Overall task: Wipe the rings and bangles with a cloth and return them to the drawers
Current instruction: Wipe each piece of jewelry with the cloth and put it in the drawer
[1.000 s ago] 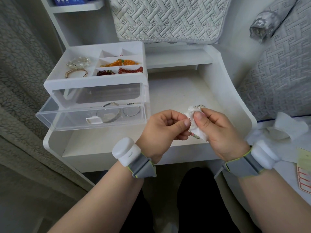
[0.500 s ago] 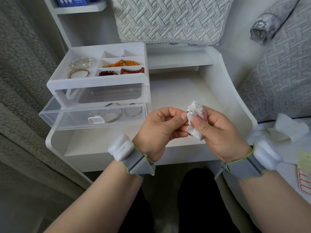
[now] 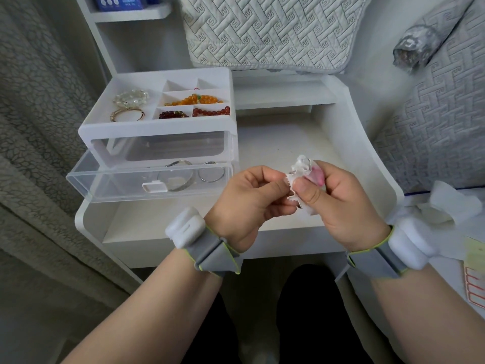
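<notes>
A small white cloth (image 3: 301,169) is bunched between both hands above the white table. My right hand (image 3: 338,200) pinches the cloth with thumb and fingers. My left hand (image 3: 252,203) has its fingers curled and its thumb and forefinger meet the cloth's left edge; whatever it pinches there is hidden by the cloth. To the left stands a white drawer box (image 3: 157,130). Its clear lower drawer (image 3: 118,185) is pulled open and holds a bangle (image 3: 178,177) and a ring (image 3: 211,174). The top tray holds a gold bangle (image 3: 127,115) and bead bracelets (image 3: 195,99).
A white side table (image 3: 301,137) with raised curved sides carries the box. A quilted cushion (image 3: 265,30) leans behind it. Bedding (image 3: 433,132) and a crumpled tissue (image 3: 451,203) lie at the right. A grey curtain (image 3: 34,127) hangs at the left.
Both hands have worked the cloth between them and turned it, so it now sits more bunched and higher between the fingertips. The drawer box has not changed.
</notes>
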The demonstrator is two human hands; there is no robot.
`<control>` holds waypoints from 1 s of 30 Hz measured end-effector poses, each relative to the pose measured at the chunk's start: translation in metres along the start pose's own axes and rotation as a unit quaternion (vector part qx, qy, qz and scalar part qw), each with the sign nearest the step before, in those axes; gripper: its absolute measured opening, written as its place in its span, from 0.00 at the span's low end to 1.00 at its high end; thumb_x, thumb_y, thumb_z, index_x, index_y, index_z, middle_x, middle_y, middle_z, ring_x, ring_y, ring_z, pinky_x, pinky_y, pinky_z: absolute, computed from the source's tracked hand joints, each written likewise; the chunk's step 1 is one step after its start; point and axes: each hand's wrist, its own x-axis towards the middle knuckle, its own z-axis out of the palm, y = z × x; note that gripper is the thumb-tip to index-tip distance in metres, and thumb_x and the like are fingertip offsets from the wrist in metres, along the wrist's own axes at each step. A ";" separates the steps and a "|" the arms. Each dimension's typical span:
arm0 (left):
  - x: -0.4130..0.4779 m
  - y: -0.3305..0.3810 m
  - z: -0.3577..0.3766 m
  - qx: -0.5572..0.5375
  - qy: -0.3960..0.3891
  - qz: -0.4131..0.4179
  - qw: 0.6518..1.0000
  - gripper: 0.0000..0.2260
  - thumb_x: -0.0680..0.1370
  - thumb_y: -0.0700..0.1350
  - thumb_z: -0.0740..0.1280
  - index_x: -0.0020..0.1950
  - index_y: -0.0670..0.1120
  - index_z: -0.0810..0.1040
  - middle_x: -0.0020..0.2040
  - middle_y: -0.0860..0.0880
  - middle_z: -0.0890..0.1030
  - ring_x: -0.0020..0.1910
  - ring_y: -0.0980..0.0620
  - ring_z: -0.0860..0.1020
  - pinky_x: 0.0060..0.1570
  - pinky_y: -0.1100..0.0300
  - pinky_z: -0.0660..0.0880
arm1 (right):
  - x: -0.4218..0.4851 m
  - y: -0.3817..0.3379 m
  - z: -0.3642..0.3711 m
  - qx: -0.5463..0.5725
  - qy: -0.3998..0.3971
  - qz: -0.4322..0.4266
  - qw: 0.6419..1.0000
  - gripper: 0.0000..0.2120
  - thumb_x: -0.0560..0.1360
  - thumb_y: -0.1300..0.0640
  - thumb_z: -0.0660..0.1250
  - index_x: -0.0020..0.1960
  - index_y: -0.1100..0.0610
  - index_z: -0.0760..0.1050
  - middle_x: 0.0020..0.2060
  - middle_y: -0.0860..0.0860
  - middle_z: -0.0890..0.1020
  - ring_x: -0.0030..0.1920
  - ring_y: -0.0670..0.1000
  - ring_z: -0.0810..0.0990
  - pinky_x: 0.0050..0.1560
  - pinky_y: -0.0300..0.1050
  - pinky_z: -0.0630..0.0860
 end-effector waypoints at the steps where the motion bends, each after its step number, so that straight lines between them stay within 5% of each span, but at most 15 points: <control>1: 0.000 0.001 0.000 0.017 0.000 0.013 1.000 0.07 0.76 0.32 0.63 0.38 0.40 0.73 0.29 0.48 0.78 0.26 0.54 0.77 0.30 0.65 0.78 | 0.001 -0.002 0.000 -0.004 0.001 0.001 1.000 0.12 0.73 0.55 0.64 0.32 0.50 0.69 0.25 0.45 0.68 0.27 0.42 0.65 0.29 0.33 0.65; 5: 0.001 0.005 -0.001 0.117 0.009 0.095 0.989 0.07 0.74 0.31 0.66 0.39 0.41 0.74 0.30 0.48 0.79 0.29 0.54 0.77 0.35 0.61 0.79 | 0.004 -0.006 0.001 0.007 0.004 0.002 1.000 0.14 0.72 0.45 0.65 0.36 0.54 0.75 0.28 0.50 0.70 0.31 0.51 0.66 0.31 0.38 0.66; 9: -0.004 0.010 -0.001 0.124 -0.001 0.097 0.988 0.09 0.74 0.30 0.65 0.38 0.41 0.73 0.27 0.50 0.79 0.26 0.55 0.78 0.33 0.63 0.78 | 0.007 -0.009 0.005 -0.002 0.017 -0.014 1.000 0.37 0.68 0.33 0.65 0.38 0.71 0.68 0.27 0.51 0.69 0.29 0.46 0.68 0.31 0.34 0.67; 14: -0.006 0.019 -0.009 0.077 0.015 0.053 0.995 0.09 0.75 0.30 0.64 0.37 0.41 0.74 0.29 0.47 0.76 0.27 0.53 0.75 0.29 0.64 0.76 | 0.006 -0.015 0.013 -0.013 -0.013 -0.021 1.000 0.04 0.70 0.55 0.68 0.40 0.55 0.77 0.25 0.45 0.74 0.27 0.41 0.70 0.30 0.33 0.69; 16: -0.009 0.024 -0.014 0.072 0.014 0.048 0.996 0.09 0.73 0.30 0.66 0.37 0.42 0.74 0.30 0.46 0.76 0.28 0.52 0.74 0.29 0.64 0.76 | 0.007 -0.018 0.019 -0.040 -0.020 -0.041 0.998 0.06 0.71 0.57 0.66 0.42 0.60 0.74 0.26 0.46 0.75 0.27 0.41 0.72 0.30 0.34 0.70; 20: -0.015 0.032 -0.021 0.072 0.025 0.060 0.995 0.07 0.75 0.31 0.64 0.39 0.41 0.74 0.30 0.47 0.76 0.26 0.55 0.75 0.31 0.64 0.78 | 0.012 -0.024 0.034 -0.042 0.007 -0.066 0.997 0.07 0.74 0.56 0.63 0.37 0.54 0.72 0.25 0.46 0.75 0.26 0.41 0.72 0.30 0.32 0.69; 27: -0.025 0.039 -0.038 0.082 0.075 0.106 0.988 0.03 0.73 0.34 0.67 0.40 0.39 0.75 0.30 0.47 0.81 0.29 0.54 0.79 0.34 0.62 0.79 | 0.029 -0.022 0.061 -0.037 0.067 -0.077 0.994 0.16 0.76 0.53 0.60 0.36 0.64 0.72 0.29 0.48 0.72 0.31 0.42 0.68 0.33 0.34 0.66; 30: -0.027 0.054 -0.048 0.165 0.120 0.136 0.970 0.04 0.73 0.35 0.69 0.39 0.40 0.76 0.32 0.46 0.81 0.31 0.52 0.80 0.35 0.60 0.79 | 0.034 -0.020 0.069 -0.043 0.081 -0.075 0.993 0.15 0.77 0.52 0.59 0.33 0.57 0.68 0.28 0.43 0.69 0.30 0.41 0.67 0.33 0.34 0.66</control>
